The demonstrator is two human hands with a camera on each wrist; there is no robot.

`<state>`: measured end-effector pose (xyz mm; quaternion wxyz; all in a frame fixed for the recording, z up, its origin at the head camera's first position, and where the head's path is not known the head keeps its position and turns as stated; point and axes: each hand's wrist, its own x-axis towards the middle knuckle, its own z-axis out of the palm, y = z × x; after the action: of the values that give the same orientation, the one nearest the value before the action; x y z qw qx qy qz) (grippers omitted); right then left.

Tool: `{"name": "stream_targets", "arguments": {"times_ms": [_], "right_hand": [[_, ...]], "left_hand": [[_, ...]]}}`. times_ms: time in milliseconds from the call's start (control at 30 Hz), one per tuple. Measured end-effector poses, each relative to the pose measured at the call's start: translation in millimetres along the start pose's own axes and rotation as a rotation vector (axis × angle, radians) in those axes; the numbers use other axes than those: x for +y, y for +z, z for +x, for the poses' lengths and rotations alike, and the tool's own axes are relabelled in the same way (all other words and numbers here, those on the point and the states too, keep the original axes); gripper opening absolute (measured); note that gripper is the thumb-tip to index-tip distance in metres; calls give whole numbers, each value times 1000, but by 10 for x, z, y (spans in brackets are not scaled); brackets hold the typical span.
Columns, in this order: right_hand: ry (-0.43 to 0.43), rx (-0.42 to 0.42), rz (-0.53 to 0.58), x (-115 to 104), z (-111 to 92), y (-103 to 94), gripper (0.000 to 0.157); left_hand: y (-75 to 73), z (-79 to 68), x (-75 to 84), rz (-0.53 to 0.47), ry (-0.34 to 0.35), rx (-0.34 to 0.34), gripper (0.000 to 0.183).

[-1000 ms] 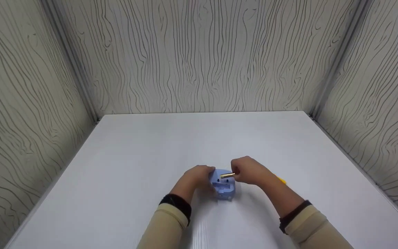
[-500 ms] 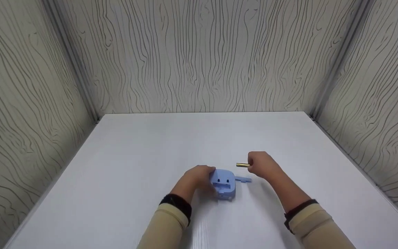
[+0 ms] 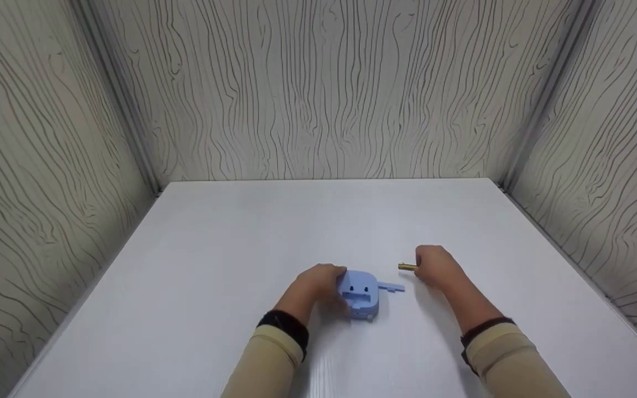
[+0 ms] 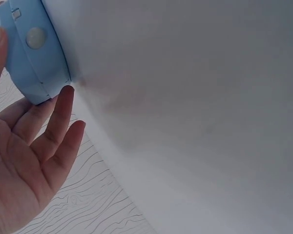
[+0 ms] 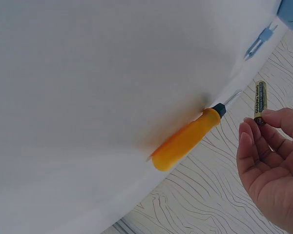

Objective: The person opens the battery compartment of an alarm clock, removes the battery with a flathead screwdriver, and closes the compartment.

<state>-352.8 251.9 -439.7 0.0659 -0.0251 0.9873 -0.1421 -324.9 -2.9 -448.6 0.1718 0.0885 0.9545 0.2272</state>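
Observation:
A light blue box-like device (image 3: 360, 281) with two dark spots and an open compartment sits on the white table. My left hand (image 3: 321, 282) grips its left side; in the left wrist view the thumb and fingers are around the blue casing (image 4: 36, 63). To the right, my right hand (image 3: 437, 268) pinches a gold battery (image 3: 407, 267) by one end, above the table and apart from the device. Printed lettering shows on the battery (image 5: 260, 100) in the right wrist view. A small blue cover (image 3: 392, 287) lies between the device and my right hand.
A yellow-handled screwdriver (image 5: 185, 141) lies on the table near my right hand; the right arm hides it in the head view. Wood-patterned panels (image 3: 318, 88) stand along the back and both sides of the table (image 3: 230, 237).
My right hand has moved away to the right from over the device, carrying the battery, and has uncovered the blue cover. My left hand stays on the device.

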Motion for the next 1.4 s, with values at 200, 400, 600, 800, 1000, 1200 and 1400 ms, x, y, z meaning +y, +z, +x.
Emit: {"name": "stream_targets", "arguments": {"times_ms": [200,400,600,800,1000,1200,1400], "right_hand": [[3,-38,-58,30,49,70,8],[44,-103,-144,-13,57,139,16],[13,-76,-201,-34,0,219,20],[-5,-61,-202,-34,-18,233,19],[-16,-83,-197,-50,-8,195,8],[-53,-55,-187,-86,-20,149,8],[-68,-59,-158,-198,-32,127,14]], "left_hand": [[10,-1,9,-17,-8,-5,92],[11,13,-2,-7,7,-2,92],[-2,2,1,5,15,1,91],[8,25,-1,-7,14,-2,91],[17,34,-2,0,17,-4,89],[14,29,-6,-17,6,-2,90],[0,20,-18,-24,1,2,92]]}}
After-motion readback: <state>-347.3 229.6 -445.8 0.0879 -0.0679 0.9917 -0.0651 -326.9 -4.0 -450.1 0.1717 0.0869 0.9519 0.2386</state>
